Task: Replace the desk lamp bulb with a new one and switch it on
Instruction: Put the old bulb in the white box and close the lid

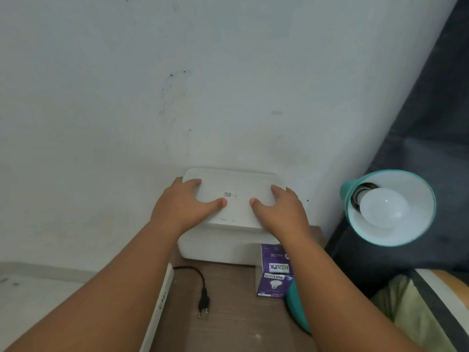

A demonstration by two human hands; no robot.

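A teal desk lamp shade (396, 237) tilts toward me at the right, with a white bulb (383, 208) screwed into it, unlit. Its teal base (295, 311) shows partly under my right forearm. Two purple bulb boxes (275, 273) stand on the wooden table by the base. The lamp's black plug (203, 304) lies unplugged on the table. A white plastic box (233, 217) stands against the wall. My left hand (185, 207) and my right hand (279, 209) grip the left and right sides of its lid, thumbs on top.
The small wooden table (228, 326) sits in a corner, with a white wall behind. A white strip with printed letters (160, 303) lies along the table's left edge. A dark curtain (418, 128) hangs at the right, with a striped cushion (418, 306) below.
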